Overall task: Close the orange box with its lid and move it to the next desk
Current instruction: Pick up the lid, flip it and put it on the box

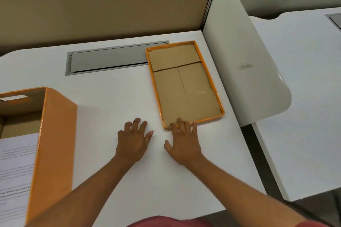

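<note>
The orange box stands open at the left edge of the white desk, with printed paper inside it. Its lid lies upside down to the right, brown cardboard inside an orange rim. My right hand is spread, and its fingertips touch the lid's near left corner. My left hand hovers flat over the desk just left of the lid, fingers apart, holding nothing.
A grey cable hatch is set into the desk behind the hands. A tan partition wall backs the desk and a white divider panel bounds its right side. The adjoining white desk lies beyond a narrow gap.
</note>
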{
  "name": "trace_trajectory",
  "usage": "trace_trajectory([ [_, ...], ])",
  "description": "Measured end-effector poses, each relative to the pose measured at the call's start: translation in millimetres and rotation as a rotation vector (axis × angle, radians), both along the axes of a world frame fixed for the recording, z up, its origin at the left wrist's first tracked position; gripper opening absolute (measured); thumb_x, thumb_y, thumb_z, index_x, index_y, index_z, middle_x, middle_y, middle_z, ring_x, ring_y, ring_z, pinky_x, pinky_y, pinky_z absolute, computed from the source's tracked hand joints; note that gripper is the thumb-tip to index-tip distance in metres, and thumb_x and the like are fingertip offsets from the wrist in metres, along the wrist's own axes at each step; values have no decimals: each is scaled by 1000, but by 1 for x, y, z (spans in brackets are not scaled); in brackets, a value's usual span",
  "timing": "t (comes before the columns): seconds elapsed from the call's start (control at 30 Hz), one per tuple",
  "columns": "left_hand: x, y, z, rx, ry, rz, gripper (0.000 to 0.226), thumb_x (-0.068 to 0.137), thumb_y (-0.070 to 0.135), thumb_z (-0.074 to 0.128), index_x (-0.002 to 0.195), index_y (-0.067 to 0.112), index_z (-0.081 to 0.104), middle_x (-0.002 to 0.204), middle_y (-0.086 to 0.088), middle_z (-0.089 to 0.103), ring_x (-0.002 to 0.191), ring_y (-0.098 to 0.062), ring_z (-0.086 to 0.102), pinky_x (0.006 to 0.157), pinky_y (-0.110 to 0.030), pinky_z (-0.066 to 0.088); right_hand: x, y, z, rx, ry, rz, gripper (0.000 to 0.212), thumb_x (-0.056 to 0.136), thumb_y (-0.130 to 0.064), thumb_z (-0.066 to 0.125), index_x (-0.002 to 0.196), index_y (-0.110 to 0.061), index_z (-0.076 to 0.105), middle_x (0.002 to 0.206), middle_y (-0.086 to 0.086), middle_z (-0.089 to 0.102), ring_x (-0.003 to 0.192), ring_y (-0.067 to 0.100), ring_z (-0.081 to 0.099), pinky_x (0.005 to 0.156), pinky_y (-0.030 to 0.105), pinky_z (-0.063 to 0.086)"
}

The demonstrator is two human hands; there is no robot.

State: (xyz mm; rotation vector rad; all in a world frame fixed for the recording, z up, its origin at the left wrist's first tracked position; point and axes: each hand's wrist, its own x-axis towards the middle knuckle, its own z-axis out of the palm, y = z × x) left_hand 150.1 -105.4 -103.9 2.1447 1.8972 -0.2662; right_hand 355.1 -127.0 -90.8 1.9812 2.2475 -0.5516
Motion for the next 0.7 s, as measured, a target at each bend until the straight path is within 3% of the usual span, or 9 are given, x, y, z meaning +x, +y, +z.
trace_trajectory([
  [0.17, 10, 6, 1, 73, -55, 61, 47, 107, 44, 47, 136, 13, 65, 144, -15, 61, 124, -42, 60, 85, -53, 55, -21, -71, 11, -92, 34, 14, 65, 92, -52, 39, 146, -18, 50, 156, 13, 42, 139, 34, 43, 121, 56, 23],
  [0.27, 17, 10, 2, 95, -153, 105, 49, 108, 43, 44, 140, 11, 61, 142, -17, 61, 123, -40, 59, 86, -52, 56, -10, -55, 22, -14, 114, -47, 57, 93, -51, 42, 138, -20, 58, 144, 7, 54, 127, 33, 52, 112, 52, 33],
  [0.43, 34, 22, 2, -24, -439, 241, 62, 108, 43, 48, 159, 10, 36, 140, -16, 52, 123, -34, 58, 92, -46, 57, 55, 40, 26, 64, 149, -486, 71, 94, -41, 56, 156, -14, 34, 166, 14, 25, 152, 38, 22, 120, 56, 27],
  [0.53, 39, 20, 0, -34, -402, 203, 63, 108, 32, 50, 161, 8, 27, 132, -17, 51, 115, -34, 61, 89, -47, 58, 83, 67, 18, -63, 275, -616, 76, 97, -40, 58, 158, -10, 26, 166, 15, 23, 150, 38, 25, 116, 54, 35],
  [0.7, 31, -6, -4, -31, -237, 160, 63, 109, 34, 43, 163, 8, 22, 128, -15, 51, 107, -31, 59, 87, -46, 56, 80, 30, 3, -75, 237, -523, 62, 98, -40, 55, 150, -11, 38, 162, 15, 28, 146, 34, 33, 115, 50, 41],
])
